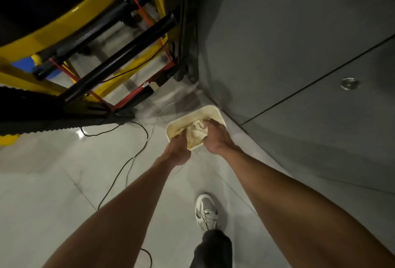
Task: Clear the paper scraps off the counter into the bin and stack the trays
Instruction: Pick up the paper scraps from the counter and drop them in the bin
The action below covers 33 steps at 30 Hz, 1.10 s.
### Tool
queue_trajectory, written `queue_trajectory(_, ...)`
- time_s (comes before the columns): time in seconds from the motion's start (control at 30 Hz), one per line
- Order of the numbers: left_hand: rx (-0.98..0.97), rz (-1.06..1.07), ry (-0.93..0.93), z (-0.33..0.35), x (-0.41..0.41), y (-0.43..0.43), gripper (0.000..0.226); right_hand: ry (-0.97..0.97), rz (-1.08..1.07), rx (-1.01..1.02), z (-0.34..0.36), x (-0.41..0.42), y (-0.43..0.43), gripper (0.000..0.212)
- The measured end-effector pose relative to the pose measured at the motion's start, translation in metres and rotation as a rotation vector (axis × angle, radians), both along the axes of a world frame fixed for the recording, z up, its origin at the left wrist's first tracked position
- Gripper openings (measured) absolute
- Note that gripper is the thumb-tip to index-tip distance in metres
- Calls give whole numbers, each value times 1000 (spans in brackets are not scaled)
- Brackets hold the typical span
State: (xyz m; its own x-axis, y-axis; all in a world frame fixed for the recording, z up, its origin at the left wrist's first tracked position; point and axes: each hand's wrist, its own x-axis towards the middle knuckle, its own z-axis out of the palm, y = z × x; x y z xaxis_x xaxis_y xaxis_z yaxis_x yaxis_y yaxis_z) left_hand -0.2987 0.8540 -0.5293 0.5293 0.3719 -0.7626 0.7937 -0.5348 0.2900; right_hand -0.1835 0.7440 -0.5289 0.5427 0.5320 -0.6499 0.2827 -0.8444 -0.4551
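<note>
The left hand [178, 149] and right hand [216, 137] clutch crumpled paper scraps [197, 130] inside the bin [211, 108] — dumping seems nearly done; no trays in view, stacking likely remains.

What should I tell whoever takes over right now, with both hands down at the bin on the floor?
Left hand: at the near rim of the bin, fingers against the paper scraps; grip unclear.
Right hand: fingers curled over the scraps inside the bin.
The bin stands on the floor beside the grey cabinet.
Done: this wad of scraps is in the bin, not yet released.
Left: let go. The counter and trays are out of view, so check for more scraps, then stack the trays.
</note>
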Motion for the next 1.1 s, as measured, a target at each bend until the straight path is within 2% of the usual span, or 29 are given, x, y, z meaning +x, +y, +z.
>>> queue_trajectory(0.2,151,-78,-141,96,-14,-21,76,-146,-43,106,106,-11,-66,57)
queue_trajectory(0.4,277,-164,-363,256,-41,-104,70,-307,-60,304,267,-55,-167,54)
queue_trajectory(0.6,347,-205,-694,431,-86,-250,60,-487,-181,555,425,-123,-313,55)
queue_trajectory(0.73,348,-244,-846,524,-118,-353,57,-611,-262,601,528,-168,-435,55)
queue_trajectory(0.9,315,-365,-962,602,-137,-483,57,-780,-445,582,606,-206,-594,54)
queue_trajectory(1.1,192,-574,-1065,651,-122,-637,61,-923,-726,491,650,-238,-780,51)
